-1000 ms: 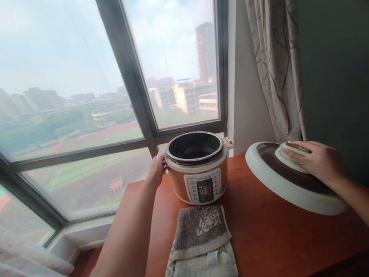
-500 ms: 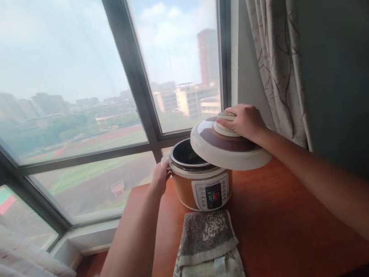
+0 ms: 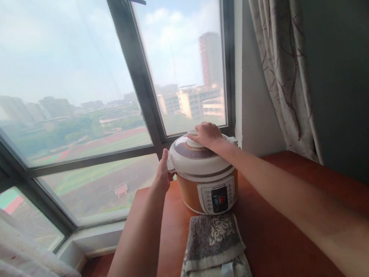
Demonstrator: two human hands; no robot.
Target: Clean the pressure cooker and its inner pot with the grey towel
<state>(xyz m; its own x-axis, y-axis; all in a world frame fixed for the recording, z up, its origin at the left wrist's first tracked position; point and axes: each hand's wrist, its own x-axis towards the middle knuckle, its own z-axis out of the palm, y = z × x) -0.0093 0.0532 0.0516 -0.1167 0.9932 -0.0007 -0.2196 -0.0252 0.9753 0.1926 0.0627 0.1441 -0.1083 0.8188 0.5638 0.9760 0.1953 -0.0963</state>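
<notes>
On the wooden table stands an electric pressure cooker (image 3: 190,194) with an orange-brown body and a control panel facing me. Its white and brown lid (image 3: 182,157) sits over the pot, covering the opening. My right hand (image 3: 207,135) is closed round the knob on top of the lid. At the cooker's left side, my left hand (image 3: 164,171) grips the white side handle, thumb upward; its other fingers are partly hidden. A folded grey and cream towel (image 3: 214,254) lies just in front of the cooker.
The reddish wooden table (image 3: 282,235) reaches to a large window (image 3: 180,65) behind the cooker. A patterned curtain (image 3: 283,59) hangs at the right beside a dark wall. Another curtain (image 3: 24,273) hangs at the lower left.
The lid has moved left and down from beside the open pot onto its top, with my right hand on its knob. My left hand stays at the side handle, thumb now raised.
</notes>
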